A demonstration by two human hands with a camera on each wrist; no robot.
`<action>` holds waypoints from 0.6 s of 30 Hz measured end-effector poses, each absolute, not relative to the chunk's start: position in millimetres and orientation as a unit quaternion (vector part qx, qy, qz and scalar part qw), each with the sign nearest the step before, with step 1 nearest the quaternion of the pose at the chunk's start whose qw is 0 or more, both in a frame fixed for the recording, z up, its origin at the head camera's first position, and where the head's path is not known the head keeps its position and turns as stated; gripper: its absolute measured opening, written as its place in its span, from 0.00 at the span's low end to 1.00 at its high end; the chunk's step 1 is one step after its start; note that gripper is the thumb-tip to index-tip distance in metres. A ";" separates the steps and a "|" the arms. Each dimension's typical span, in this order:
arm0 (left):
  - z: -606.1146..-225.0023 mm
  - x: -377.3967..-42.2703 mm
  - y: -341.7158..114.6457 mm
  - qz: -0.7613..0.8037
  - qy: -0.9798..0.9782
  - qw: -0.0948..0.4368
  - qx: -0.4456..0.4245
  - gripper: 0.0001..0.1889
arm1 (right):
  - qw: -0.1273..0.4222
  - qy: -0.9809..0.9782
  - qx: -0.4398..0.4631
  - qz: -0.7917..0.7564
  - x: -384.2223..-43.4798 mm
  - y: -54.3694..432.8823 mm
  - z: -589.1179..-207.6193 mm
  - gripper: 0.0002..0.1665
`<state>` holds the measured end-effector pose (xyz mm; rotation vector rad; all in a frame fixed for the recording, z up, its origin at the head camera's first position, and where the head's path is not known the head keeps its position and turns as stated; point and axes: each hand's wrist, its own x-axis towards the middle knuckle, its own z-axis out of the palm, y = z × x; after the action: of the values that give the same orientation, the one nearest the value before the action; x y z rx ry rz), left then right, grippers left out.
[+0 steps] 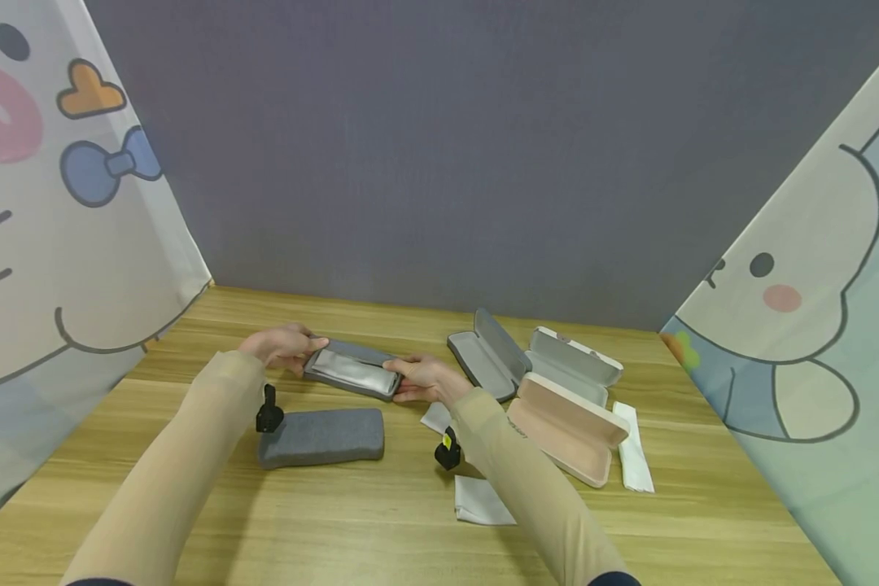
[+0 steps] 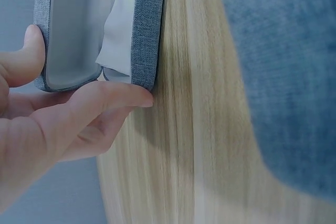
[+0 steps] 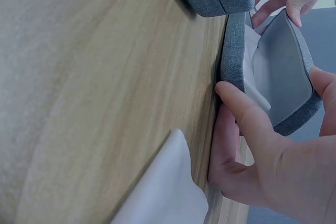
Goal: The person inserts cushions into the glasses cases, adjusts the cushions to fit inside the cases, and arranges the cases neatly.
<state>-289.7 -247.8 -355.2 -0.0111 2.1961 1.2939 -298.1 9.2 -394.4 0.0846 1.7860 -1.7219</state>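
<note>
A grey fabric glasses case (image 1: pixel 372 394) stands with its lid partly raised between both hands, toward the back left of the table. Inside its base lies a folded light grey cloth (image 1: pixel 353 371). My left hand (image 1: pixel 282 346) grips the left end, thumb on the lid rim and fingers at the base in the left wrist view. At the other end my right hand (image 1: pixel 426 379) holds the case, its thumb on the lid edge and a finger on the base wall (image 3: pixel 232 56). Nearer to me sits a second grey glasses case (image 1: pixel 322 439), closed.
Right of the hands, a dark grey case (image 1: pixel 487 358), a white case (image 1: pixel 575 362) and a pink case (image 1: pixel 564 431) lie with lids up. Light cloths (image 1: pixel 481 500) rest near my right forearm, another white cloth (image 1: pixel 633 452) at the far right. A grey wall (image 1: pixel 425 163) borders the table's back.
</note>
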 end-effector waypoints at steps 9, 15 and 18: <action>-354.2 -288.9 -247.0 0.478 0.829 0.289 -0.004 0.34 | 0.325 0.679 0.029 -0.658 -297.6 8.9 -393.7 0.43; -355.7 -288.8 -247.6 0.485 0.827 0.285 -0.006 0.34 | 0.319 0.686 0.029 -0.654 -298.6 9.4 -396.8 0.44; -356.9 -289.1 -248.7 0.494 0.821 0.286 -0.009 0.34 | 0.316 0.690 0.027 -0.651 -298.3 9.1 -396.7 0.43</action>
<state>-289.1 -248.7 -356.9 -0.0249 2.1961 1.3195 -298.3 9.1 -396.7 0.0699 1.8156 -1.7136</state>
